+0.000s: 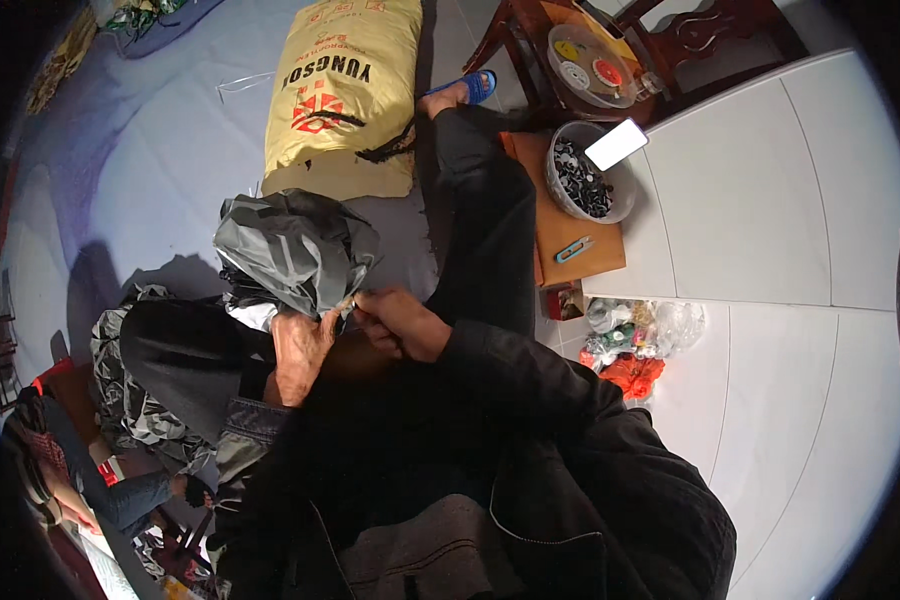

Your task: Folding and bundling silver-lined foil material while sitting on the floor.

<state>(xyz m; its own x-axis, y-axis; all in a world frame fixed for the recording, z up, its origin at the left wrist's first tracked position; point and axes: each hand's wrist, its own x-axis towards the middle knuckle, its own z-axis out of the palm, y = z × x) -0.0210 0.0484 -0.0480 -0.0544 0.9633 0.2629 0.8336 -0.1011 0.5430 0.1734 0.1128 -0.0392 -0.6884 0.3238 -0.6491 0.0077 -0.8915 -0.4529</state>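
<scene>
A crumpled bundle of shiny grey and black sheet material [295,245], like thin waterproof cloth, lies above my lap. My left hand [302,352] pinches its near edge, thumb and fingers pressed together. Close beside it on the right, my right hand [405,322] is closed with its fingertips at the same edge; whether it pinches the material or something small, I cannot make out. A white patch [253,315] shows under the bundle, left of my left hand. My lap below the hands is in dark shadow.
Beyond the bundle lies a yellow woven sack [355,60]. At right, a clear bowl [620,205] of small black pieces carries a white flat rectangle [616,145]; blue thread snips [574,249] rest on a brown board [560,268]. Another person's jeans leg [145,500] shows lower left.
</scene>
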